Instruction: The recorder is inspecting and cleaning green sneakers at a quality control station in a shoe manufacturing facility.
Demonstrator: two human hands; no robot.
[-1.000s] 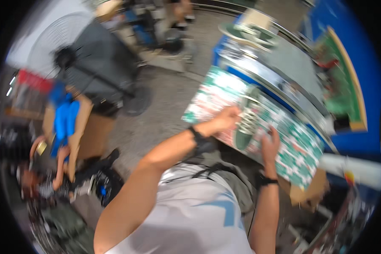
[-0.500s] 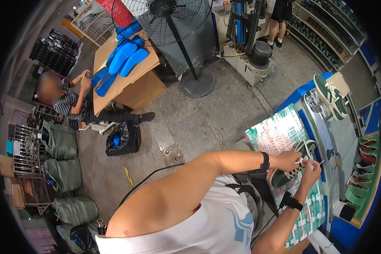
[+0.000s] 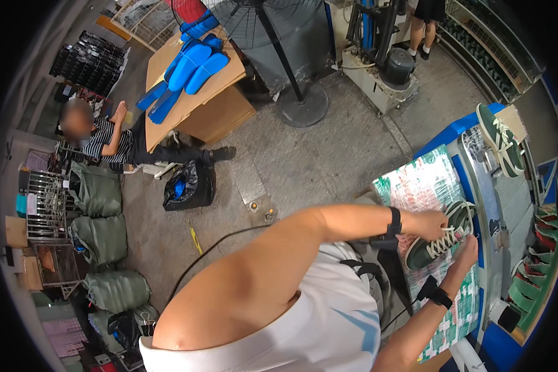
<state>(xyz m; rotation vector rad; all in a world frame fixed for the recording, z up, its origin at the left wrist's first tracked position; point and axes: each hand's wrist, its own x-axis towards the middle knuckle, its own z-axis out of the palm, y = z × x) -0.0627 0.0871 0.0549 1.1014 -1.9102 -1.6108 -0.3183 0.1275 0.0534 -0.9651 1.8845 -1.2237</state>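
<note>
A dark green sneaker [image 3: 420,255] with white laces rests on a surface wrapped in green-and-white printed plastic [image 3: 417,180]. Its toe points toward me and its opening faces away. My left hand [image 3: 429,224] is closed at the left side of the lacing, pinching a white shoelace [image 3: 446,234]. On the other side, my right hand [image 3: 467,251] has its fingers closed by the upper eyelets, where a lace end runs into them. Its fingertips are partly hidden. A pair of similar green sneakers [image 3: 501,141] stands farther off on the right.
Along the right runs a conveyor [image 3: 513,214] with a blue frame; beyond it, a tray holds green and red shoe parts [image 3: 533,266]. At left, a seated person [image 3: 108,139] works by a cardboard-topped table [image 3: 161,65] bearing blue insoles [image 3: 189,65]. A fan stand [image 3: 301,105] is on the floor.
My left hand has shifted slightly back from the sneaker's opening, and the right hand has moved a little lower beside it. The view has turned slightly. The seated person's hand has risen.
</note>
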